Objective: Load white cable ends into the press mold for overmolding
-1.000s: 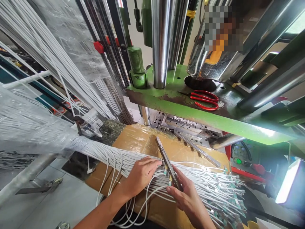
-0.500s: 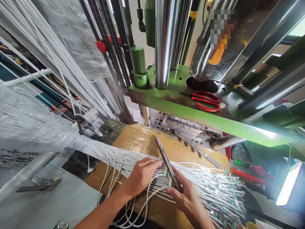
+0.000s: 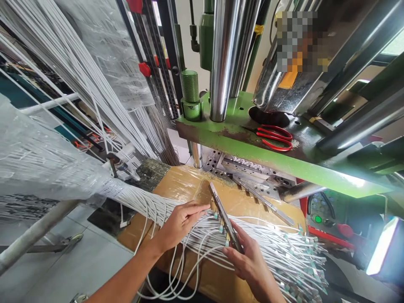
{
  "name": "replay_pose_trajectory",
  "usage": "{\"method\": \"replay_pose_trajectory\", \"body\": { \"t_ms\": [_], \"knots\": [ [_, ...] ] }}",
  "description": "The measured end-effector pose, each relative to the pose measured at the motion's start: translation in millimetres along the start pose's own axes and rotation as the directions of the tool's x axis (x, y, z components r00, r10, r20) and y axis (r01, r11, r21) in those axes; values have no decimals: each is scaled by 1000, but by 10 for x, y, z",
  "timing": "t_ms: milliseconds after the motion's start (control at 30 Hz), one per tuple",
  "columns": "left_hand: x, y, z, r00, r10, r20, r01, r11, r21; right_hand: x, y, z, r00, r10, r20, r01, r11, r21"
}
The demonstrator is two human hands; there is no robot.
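Observation:
My right hand (image 3: 248,254) grips the near end of a narrow metal bar (image 3: 224,219), thumb on one side and fingers behind. The bar slants up and to the left above the cables. Several small connectors with teal parts (image 3: 221,228) sit along its left edge, and white cables loop from them toward me. My left hand (image 3: 183,221) is beside the bar's far half, fingertips close together near the uppermost connector (image 3: 215,214). What is between those fingertips, if anything, is too small to make out. Under both hands lies a thick bundle of white cables (image 3: 268,231).
A second metal bar (image 3: 263,200) lies on the brown board (image 3: 176,185), before the press's perforated plate (image 3: 214,159). Red-handled scissors (image 3: 274,136) rest on the green press platform (image 3: 227,130). Plastic-wrapped cables (image 3: 53,164) fill the left; a bright lamp (image 3: 381,246) stands right.
My left hand has drawn slightly left, away from the bar. A third teal connector now shows along its edge. My right hand keeps its grip, and the view has shifted slightly.

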State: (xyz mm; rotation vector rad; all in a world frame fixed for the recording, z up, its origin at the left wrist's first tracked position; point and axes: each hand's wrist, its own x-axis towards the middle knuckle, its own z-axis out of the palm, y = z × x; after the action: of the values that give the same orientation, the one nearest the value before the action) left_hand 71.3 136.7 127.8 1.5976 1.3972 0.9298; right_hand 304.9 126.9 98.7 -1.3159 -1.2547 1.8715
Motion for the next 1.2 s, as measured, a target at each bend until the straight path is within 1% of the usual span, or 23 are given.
{"method": "replay_pose_trajectory", "body": {
  "t_ms": [100, 233, 367, 433, 500, 600, 667, 733, 767, 833, 900, 933, 967, 1033, 1067, 1133, 1200],
  "knots": [
    [102, -108, 87, 989, 134, -69, -124, 983, 134, 6, 17, 5, 1000, 8, -8, -8, 1000, 3],
    [216, -254, 172, 949, 309, -61, -277, 910, 307, 7, 36, 6, 1000, 16, 6, -16, 1000, 16],
    [238, -297, 172, 901, 429, -61, -370, 835, 408, 12, 42, -3, 1000, 2, 27, -2, 1000, 17],
    [232, -300, 165, 886, 461, -59, -393, 812, 432, 15, 38, -1, 1000, -5, 19, 4, 1000, 15],
    [226, -304, 167, 886, 461, -43, -395, 801, 450, 15, 29, 9, 1000, -2, 6, 2, 1000, 13],
    [229, -310, 182, 899, 438, -21, -381, 804, 456, 4, 7, 25, 1000, -15, -13, 15, 1000, -21],
    [252, -296, 173, 918, 395, -36, -345, 840, 418, -16, -24, 15, 998, -58, -25, 56, 996, -67],
    [309, -258, 127, 951, 302, -67, -258, 893, 369, -43, -85, -31, 998, -55, -13, 54, 991, -125],
    [353, -231, 89, 967, 246, -66, -209, 915, 345, -56, -132, -71, 999, -33, -7, 32, 986, -166],
    [476, -168, -2, 987, 161, -2, -154, 947, 281, -69, -258, -186, 1000, 16, -13, -19, 960, -280],
    [642, -111, -76, 983, 163, 82, -176, 963, 204, -47, -414, -343, 999, 4, -52, -24, 913, -408],
    [738, -88, -94, 977, 188, 102, -204, 962, 183, -18, -495, -434, 997, -29, -77, -11, 881, -472],
    [841, -71, -95, 970, 223, 93, -237, 954, 184, 27, -572, -532, 992, -82, -98, 16, 842, -539],
    [1067, -49, -48, 957, 289, 13, -284, 927, 246, 168, -706, -739, 964, -227, -137, 83, 749, -658],
    [1187, -42, -4, 953, 301, -43, -277, 919, 281, 265, -762, -844, 937, -313, -156, 116, 698, -707],
    [1434, -30, 104, 950, 263, -168, -201, 928, 313, 502, -858, -1036, 856, -482, -190, 167, 604, -779],
    [1680, -18, 209, 946, 182, -269, -96, 948, 304, 775, -942, -1189, 771, -603, -204, 197, 531, -824]
  ]
}}
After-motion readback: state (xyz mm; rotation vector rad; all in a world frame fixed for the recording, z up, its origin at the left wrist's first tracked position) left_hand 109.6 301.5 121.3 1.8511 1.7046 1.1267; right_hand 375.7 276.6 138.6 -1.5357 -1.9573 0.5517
